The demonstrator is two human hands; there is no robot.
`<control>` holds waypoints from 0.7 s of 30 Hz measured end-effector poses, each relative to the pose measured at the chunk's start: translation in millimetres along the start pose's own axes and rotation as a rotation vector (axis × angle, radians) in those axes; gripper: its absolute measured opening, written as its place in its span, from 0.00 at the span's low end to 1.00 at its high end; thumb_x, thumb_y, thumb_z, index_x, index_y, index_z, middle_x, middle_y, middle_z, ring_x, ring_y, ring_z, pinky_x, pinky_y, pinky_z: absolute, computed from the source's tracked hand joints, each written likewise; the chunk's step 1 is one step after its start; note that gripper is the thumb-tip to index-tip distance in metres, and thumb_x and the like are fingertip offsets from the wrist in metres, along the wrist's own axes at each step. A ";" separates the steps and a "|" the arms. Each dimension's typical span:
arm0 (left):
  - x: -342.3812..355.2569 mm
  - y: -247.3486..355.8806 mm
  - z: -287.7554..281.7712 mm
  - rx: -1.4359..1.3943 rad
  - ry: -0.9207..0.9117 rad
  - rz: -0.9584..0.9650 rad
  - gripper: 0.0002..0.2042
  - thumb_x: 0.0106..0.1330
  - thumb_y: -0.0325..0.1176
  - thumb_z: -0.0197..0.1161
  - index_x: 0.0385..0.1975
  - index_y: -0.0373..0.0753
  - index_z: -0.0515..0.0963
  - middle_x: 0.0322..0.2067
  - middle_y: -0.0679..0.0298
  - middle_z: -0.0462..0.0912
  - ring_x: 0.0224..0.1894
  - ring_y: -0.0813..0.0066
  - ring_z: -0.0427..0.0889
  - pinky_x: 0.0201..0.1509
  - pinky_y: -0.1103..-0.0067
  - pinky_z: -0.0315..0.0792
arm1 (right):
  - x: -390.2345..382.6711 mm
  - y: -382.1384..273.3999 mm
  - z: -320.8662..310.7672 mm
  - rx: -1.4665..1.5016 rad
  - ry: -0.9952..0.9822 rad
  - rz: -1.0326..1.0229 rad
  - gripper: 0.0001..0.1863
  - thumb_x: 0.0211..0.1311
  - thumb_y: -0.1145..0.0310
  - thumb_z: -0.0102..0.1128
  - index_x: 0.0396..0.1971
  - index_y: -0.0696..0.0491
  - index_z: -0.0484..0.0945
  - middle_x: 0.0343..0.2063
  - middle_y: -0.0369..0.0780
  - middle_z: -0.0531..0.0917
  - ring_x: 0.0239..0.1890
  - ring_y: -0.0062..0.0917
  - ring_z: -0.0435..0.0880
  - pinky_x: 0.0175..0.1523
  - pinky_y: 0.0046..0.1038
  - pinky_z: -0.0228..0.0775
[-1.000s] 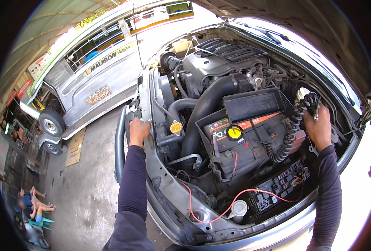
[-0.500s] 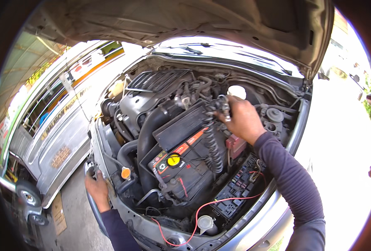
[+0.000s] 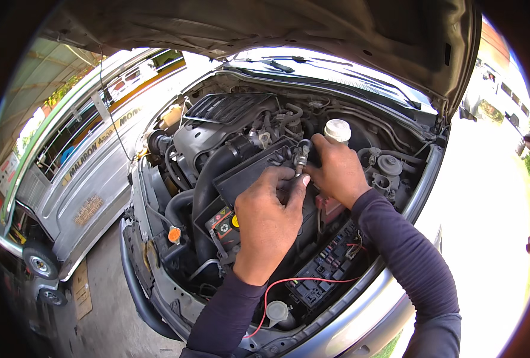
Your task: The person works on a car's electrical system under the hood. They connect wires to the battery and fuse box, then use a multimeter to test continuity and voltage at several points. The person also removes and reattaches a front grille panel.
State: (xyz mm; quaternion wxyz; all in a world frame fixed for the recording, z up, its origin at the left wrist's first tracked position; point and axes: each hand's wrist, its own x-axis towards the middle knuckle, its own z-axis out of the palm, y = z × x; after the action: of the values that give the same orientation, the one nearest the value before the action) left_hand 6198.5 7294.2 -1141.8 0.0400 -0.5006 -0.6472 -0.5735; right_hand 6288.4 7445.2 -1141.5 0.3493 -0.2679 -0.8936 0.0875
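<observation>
Both hands meet over the car battery (image 3: 222, 225), at the middle of the open engine bay. My left hand (image 3: 268, 218) is closed, its thumb and fingers pinching the lower end of a small shiny metal fitting (image 3: 301, 160). My right hand (image 3: 339, 170) is closed round the same fitting from the right, against a dark part of it. Dark loops of a coiled cord (image 3: 282, 156) show beside the fitting; the rest is hidden behind my left hand. Just beyond my right hand stands a reservoir with a white cap (image 3: 337, 128).
The open fuse box (image 3: 321, 274) lies at the right, with a red wire (image 3: 301, 279) running from it. A washer filler cap (image 3: 277, 311) and an orange cap (image 3: 174, 235) sit nearer. The raised hood (image 3: 265, 27) hangs overhead. Left of the car stands a silver vehicle (image 3: 92, 173).
My left hand has left the car's front edge at the left and come to the fitting. My right hand has shifted slightly left, still holding it. The hanging coiled cord is now mostly covered.
</observation>
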 end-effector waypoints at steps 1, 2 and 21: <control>2.8 -0.4 3.9 0.004 0.012 0.021 0.09 0.66 0.25 0.74 0.42 0.30 0.83 0.29 0.60 0.89 0.29 0.84 0.86 0.29 0.84 0.77 | 1.2 8.9 -6.6 0.003 -0.002 0.000 0.23 0.57 0.63 0.75 0.47 0.58 0.75 0.40 0.49 0.84 0.42 0.50 0.87 0.45 0.47 0.81; 3.2 -3.4 3.2 -0.014 -0.017 0.087 0.09 0.66 0.24 0.74 0.42 0.30 0.83 0.29 0.60 0.90 0.29 0.84 0.87 0.30 0.84 0.78 | 1.1 4.5 -5.5 -0.021 0.016 0.036 0.23 0.57 0.62 0.74 0.47 0.58 0.75 0.40 0.49 0.84 0.41 0.50 0.87 0.45 0.47 0.81; 10.3 -15.3 18.5 0.037 0.130 0.136 0.06 0.65 0.15 0.70 0.39 0.27 0.83 0.33 0.58 0.90 0.35 0.79 0.89 0.38 0.83 0.82 | 2.2 15.9 -29.5 0.014 0.029 -0.127 0.26 0.57 0.62 0.74 0.54 0.55 0.79 0.43 0.45 0.85 0.41 0.47 0.88 0.43 0.45 0.82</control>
State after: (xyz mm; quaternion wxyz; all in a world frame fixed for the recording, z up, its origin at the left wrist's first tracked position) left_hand 6192.5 7317.3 -1152.4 0.1300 -0.5046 -0.6181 -0.5886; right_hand 6313.5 7458.8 -1123.8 0.3689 -0.2096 -0.9030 0.0678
